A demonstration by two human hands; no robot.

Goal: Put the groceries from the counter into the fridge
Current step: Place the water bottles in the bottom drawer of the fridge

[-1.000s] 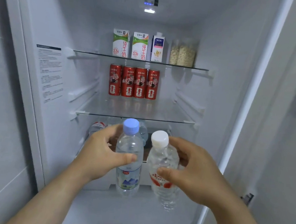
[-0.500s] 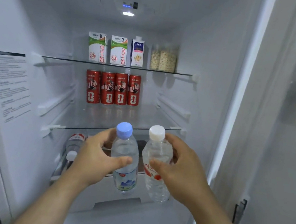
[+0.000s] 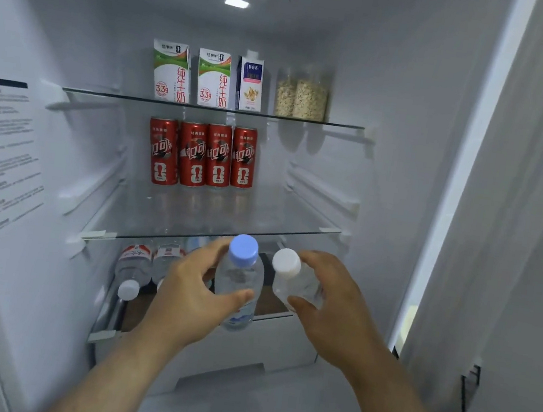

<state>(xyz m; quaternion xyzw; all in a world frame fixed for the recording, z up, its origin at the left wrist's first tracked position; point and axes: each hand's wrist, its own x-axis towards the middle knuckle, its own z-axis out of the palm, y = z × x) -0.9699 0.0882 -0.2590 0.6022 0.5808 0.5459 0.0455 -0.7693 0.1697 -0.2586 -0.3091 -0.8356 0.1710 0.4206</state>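
Observation:
My left hand (image 3: 194, 294) grips a clear water bottle with a blue cap (image 3: 240, 279), held upright in front of the open fridge's lower shelf space. Beside it, my right hand (image 3: 335, 312) grips a second clear bottle with a white cap (image 3: 291, 279), tilted slightly back. Both bottles hover just below the front edge of the middle glass shelf (image 3: 211, 236). Two water bottles (image 3: 137, 269) lie on their sides at the left of the lower compartment, caps toward me.
Several red cans (image 3: 201, 155) stand at the back of the middle shelf. The top shelf holds three cartons (image 3: 207, 76) and jars of grain (image 3: 303, 96). A white drawer front (image 3: 244, 351) sits below my hands. The fridge door (image 3: 530, 274) stands open at right.
Both hands carried their bottles forward and deeper toward the lower compartment. My view came closer to the fridge, and the lying bottles at left show more fully.

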